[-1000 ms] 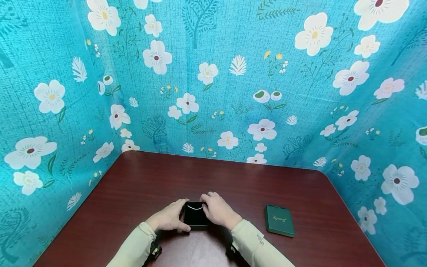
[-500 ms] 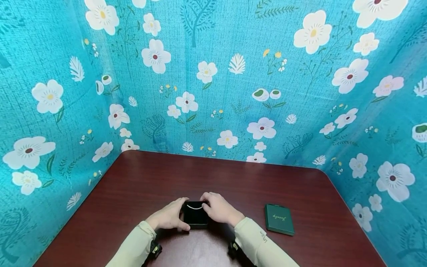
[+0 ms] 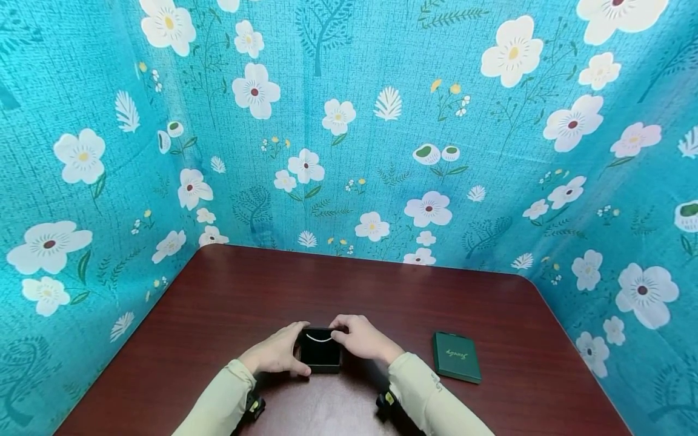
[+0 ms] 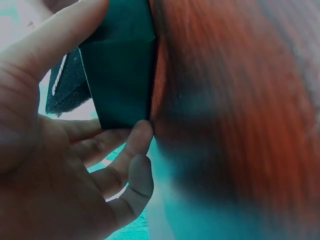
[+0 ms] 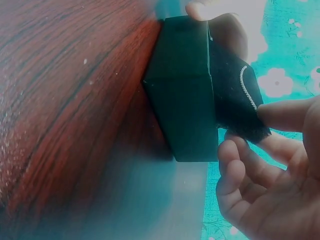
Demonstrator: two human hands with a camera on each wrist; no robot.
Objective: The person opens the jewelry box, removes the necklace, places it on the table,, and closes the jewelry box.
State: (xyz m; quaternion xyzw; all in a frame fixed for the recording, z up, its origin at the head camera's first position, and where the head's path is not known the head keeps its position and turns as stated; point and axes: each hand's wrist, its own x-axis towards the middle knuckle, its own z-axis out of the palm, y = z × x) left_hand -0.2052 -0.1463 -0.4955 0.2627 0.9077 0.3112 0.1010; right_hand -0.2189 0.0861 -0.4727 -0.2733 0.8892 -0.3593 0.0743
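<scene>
Item: small dark green box (image 3: 323, 368), its top uncovered, standing on the brown table (image 3: 382, 284) in front of the person, between the two hands.

Contents: one black pad (image 5: 234, 92), fuzzy-faced, raised at its far side so that it stands tilted above the rim; one thin pale chain (image 5: 245, 82) lying across the face near the raised edge.

Grip, left: the left hand (image 3: 279, 353) spans the box's left end, thumb on the near side, fingers at the far side, holding it. Grip, right: the right hand (image 3: 368, 340) pinches the pad at its far right corner, thumb on the face close by the chain's end, fingers behind.

Handling, as judged: box light and stiff, likely card, fairly smooth, easily slid, best held across opposite walls; pad light, soft on the surface, firmer beneath, best taken by its edges; chain fine and slippery, apt to snag or shift under a thumb.

Orientation: box mouth upward. Pad face turned up and toward the person. Chain runs left to right, bowed toward the person. Long axis of box and pad seems to run near to far; foreshortening leaves this uncertain.

Also present: flat green lid (image 3: 457, 358) with gold lettering, lying to the right, well apart; flowered blue cloth (image 3: 349, 139) behind.
</scene>
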